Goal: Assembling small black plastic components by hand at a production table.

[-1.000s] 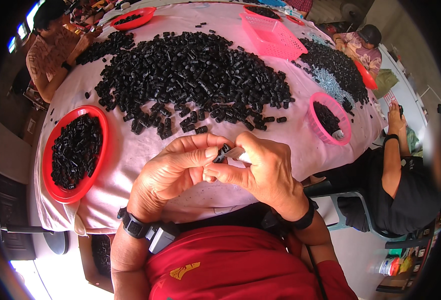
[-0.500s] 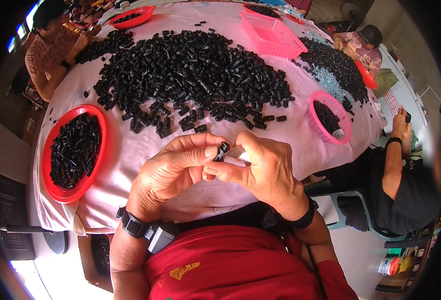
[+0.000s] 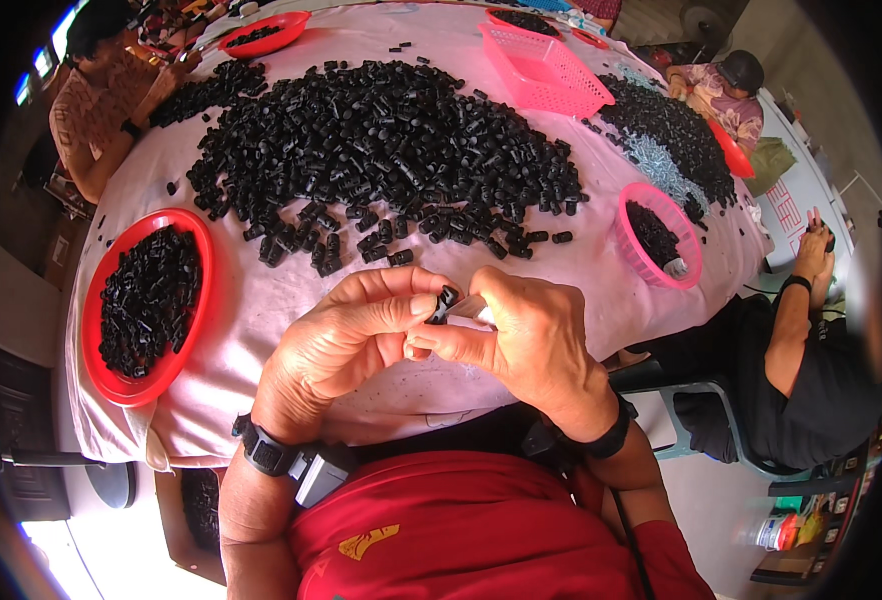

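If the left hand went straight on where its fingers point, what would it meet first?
Probably the right hand, just beyond the small black part that the left hand holds; whether the hands already touch is unclear.

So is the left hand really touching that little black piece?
Touching. The head view shows the left hand pinching the black piece, its thumb tip right against it.

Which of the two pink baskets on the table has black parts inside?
The round pink basket, nearer the right hand: black parts lie inside it. The rectangular pink basket, farther back, shows its bare pink floor instead.
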The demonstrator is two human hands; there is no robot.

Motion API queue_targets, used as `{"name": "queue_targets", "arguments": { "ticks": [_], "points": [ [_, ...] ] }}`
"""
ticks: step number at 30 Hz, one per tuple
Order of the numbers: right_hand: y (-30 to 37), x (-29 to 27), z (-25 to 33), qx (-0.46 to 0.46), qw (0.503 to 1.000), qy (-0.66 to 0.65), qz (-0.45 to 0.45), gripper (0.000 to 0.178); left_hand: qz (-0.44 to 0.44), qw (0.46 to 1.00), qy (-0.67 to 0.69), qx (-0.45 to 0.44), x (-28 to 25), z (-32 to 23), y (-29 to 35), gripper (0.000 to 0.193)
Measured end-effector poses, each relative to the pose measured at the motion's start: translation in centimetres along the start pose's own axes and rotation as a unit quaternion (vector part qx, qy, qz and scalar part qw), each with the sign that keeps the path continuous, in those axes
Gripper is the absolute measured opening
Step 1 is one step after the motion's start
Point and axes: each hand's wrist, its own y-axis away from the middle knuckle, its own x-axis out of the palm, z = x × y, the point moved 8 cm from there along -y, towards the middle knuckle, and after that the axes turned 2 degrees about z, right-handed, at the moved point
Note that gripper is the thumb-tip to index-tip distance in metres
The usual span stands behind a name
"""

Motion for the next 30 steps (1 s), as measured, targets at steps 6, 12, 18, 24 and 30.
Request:
{"name": "queue_targets", "arguments": {
  "ticks": [6, 12, 18, 24, 30],
  "points": [
    [0.1, 0.1, 0.3, -0.009, 1.0, 0.008, 0.001, 0.048, 0.014, 0.999, 0.029, 0.0, 0.0, 0.0, -0.1, 0.027],
    [0.1, -0.4, 0.2, -0.005, 0.999, -0.027, -0.02, 0.05, 0.004, 0.999, 0.036, -0.005, 0.7, -0.1, 0.2, 0.027],
    [0.0, -0.4, 0.2, 0.003, 1.0, -0.013, -0.009, 0.052, 0.009, 0.999, 0.042, -0.004, 1.0, -0.2, 0.3, 0.027],
    [0.1, -0.2, 0.0, 0.005, 1.0, -0.008, -0.006, 0.051, 0.024, 0.999, 0.04, 0.0, 0.9, -0.3, 0.1, 0.027],
    [0.0, -0.2, 0.0, -0.002, 1.0, -0.005, -0.008, 0.052, 0.012, 0.999, 0.038, -0.003, 0.9, -0.1, 0.1, 0.025]
  ]
}}
